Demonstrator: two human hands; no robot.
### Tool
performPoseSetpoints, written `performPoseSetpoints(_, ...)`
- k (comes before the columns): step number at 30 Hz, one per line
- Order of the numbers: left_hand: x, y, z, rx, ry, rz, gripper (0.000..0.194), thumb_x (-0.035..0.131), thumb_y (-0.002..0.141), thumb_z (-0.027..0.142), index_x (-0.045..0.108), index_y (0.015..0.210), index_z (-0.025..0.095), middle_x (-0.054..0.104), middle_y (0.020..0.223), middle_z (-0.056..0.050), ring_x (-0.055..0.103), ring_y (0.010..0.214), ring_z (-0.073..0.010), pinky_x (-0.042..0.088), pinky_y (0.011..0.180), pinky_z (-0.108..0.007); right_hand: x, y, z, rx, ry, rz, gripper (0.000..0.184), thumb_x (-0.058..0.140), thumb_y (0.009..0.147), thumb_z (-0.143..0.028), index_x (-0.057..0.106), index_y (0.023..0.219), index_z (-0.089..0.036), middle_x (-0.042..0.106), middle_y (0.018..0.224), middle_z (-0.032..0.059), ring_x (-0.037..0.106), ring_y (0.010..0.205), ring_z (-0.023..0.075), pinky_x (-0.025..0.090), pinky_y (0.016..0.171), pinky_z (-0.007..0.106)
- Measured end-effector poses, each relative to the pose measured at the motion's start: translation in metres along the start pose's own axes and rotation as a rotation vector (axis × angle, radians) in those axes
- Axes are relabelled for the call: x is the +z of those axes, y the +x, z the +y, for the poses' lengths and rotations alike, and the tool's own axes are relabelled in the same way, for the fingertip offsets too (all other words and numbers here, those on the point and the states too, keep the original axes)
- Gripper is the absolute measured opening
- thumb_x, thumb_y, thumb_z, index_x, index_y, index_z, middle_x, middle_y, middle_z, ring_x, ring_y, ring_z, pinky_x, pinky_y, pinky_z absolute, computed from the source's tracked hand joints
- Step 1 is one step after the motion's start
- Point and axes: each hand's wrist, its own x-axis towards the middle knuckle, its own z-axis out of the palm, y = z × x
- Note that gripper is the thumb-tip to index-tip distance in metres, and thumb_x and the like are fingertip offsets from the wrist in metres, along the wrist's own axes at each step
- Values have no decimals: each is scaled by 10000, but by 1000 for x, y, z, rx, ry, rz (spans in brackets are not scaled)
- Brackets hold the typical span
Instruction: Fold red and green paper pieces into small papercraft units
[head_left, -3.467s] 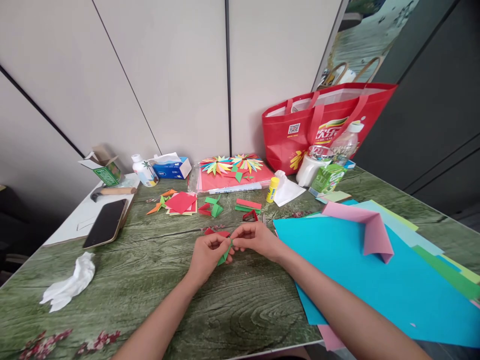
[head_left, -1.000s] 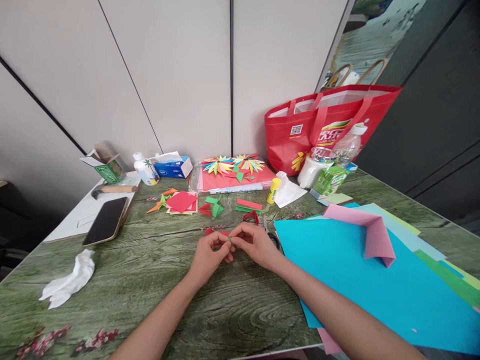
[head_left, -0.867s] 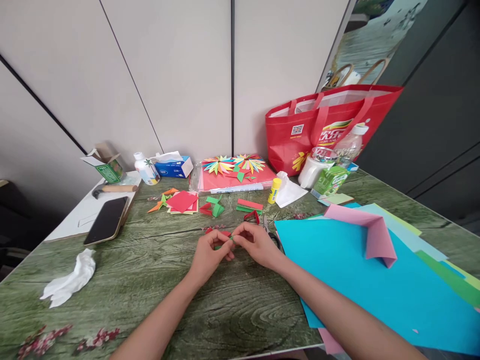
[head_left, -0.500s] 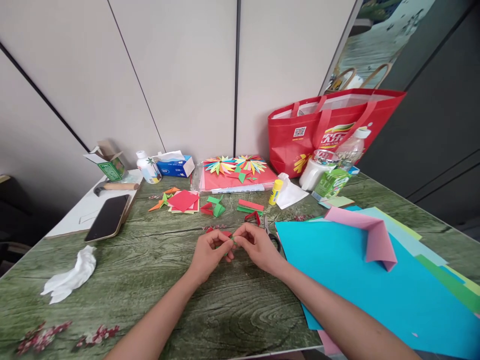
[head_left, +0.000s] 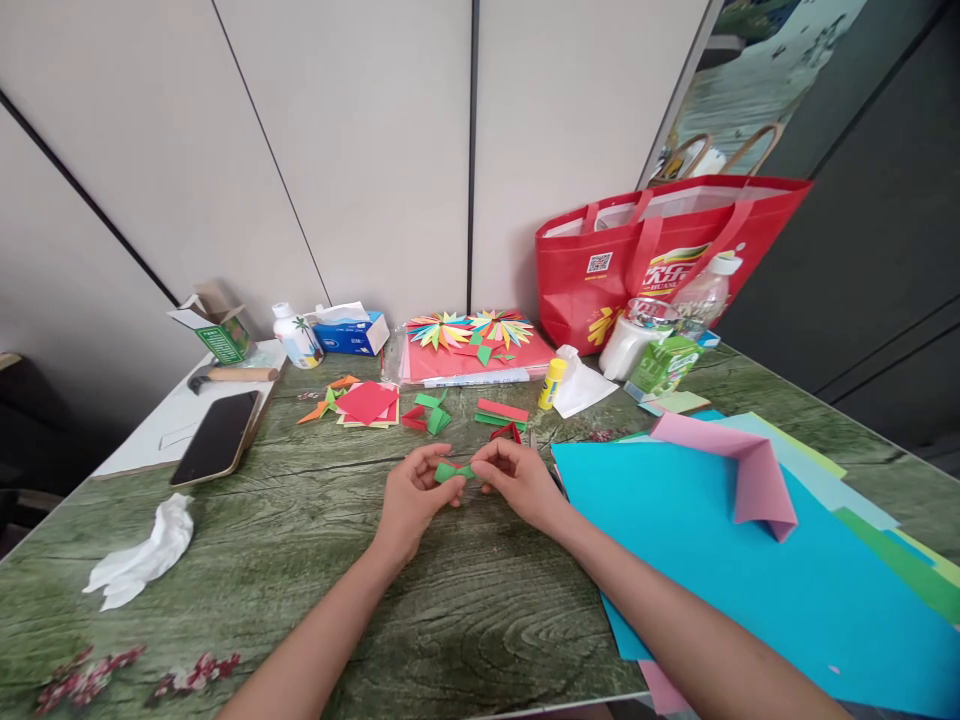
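A small folded green paper piece [head_left: 450,471] is held just above the green wood-grain table [head_left: 300,560], pinched between both hands. My left hand [head_left: 409,500] grips its left end with thumb and fingers closed. My right hand [head_left: 517,482] pinches its right end, fingers curled. Just beyond my hands lie folded red and green paper pieces [head_left: 499,413] and a red scrap, partly hidden by my fingers.
Large sheets of blue paper [head_left: 720,560] with a folded pink sheet [head_left: 739,470] cover the right side. A phone [head_left: 217,450], crumpled tissue [head_left: 139,560], glue stick [head_left: 553,383], colourful paper stars [head_left: 465,328], tissue box [head_left: 349,333] and red bag [head_left: 660,260] stand around.
Both hands have lifted slightly and moved away from me with the green piece, which now shows more between my fingers. The view shifted a little.
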Motion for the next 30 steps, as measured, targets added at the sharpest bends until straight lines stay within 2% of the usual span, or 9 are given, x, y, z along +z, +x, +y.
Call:
performPoseSetpoints(3,-1,1,0,-7,-85,67,445,740,528,198,570,936,146,611,661,19,570,535,-112,496,512,-243,0,0,0,7,27,10,184,600,709,-357,553,722,-180,549,637,-12,528,551,111,487,529,251)
performPoseSetpoints(6,-3,3,-2,-6,-122,100,461,745,526,184,563,947,146,608,641,31,560,518,-102,497,527,-243,3,-2,-3,28,52,-47,196,614,695,-356,556,755,-179,562,647,-12,548,558,114,496,536,256)
performPoseSetpoints(10,-4,4,-3,-11,-155,65,453,743,546,196,567,960,146,610,640,25,559,510,-100,484,532,-235,6,-4,-5,62,129,-120,241,620,687,-390,537,753,-173,575,634,-16,567,551,112,487,534,250)
performPoseSetpoints(13,-3,3,-2,-24,-158,18,434,735,569,214,575,966,142,631,687,-3,563,521,-104,479,543,-241,7,-4,-6,101,169,-112,279,635,664,-420,533,730,-168,578,626,-19,565,555,111,477,530,244)
performPoseSetpoints(17,-1,0,-2,-25,-87,-27,295,731,575,235,633,836,137,642,734,-19,540,550,-100,453,527,-223,7,-3,-7,136,160,-24,299,683,601,-417,542,682,-165,542,580,-41,511,526,86,445,498,212)
performPoseSetpoints(21,-1,0,-3,25,71,-33,157,694,617,272,657,672,130,608,633,0,498,521,-92,417,511,-212,8,-5,-8,156,188,-59,312,703,580,-412,541,675,-162,566,585,-33,517,515,89,456,491,224)
performPoseSetpoints(23,-1,0,-2,70,135,-3,144,683,623,275,651,656,139,612,627,1,530,574,-112,432,552,-214,8,-5,-8,152,154,-73,306,692,597,-417,542,656,-157,576,575,-22,523,507,93,456,479,224)
performPoseSetpoints(25,-2,0,-2,79,164,-21,144,661,646,285,627,662,146,613,621,4,557,579,-120,447,560,-221,7,-5,-7,134,113,-52,298,670,624,-424,551,666,-155,584,581,-11,529,511,99,443,452,214)
performPoseSetpoints(30,-3,0,-1,-22,191,-122,174,613,694,318,587,736,151,634,602,-4,503,405,-79,370,376,-177,3,-3,-7,96,106,6,276,648,651,-403,578,772,-164,596,645,-1,548,563,118,442,451,217)
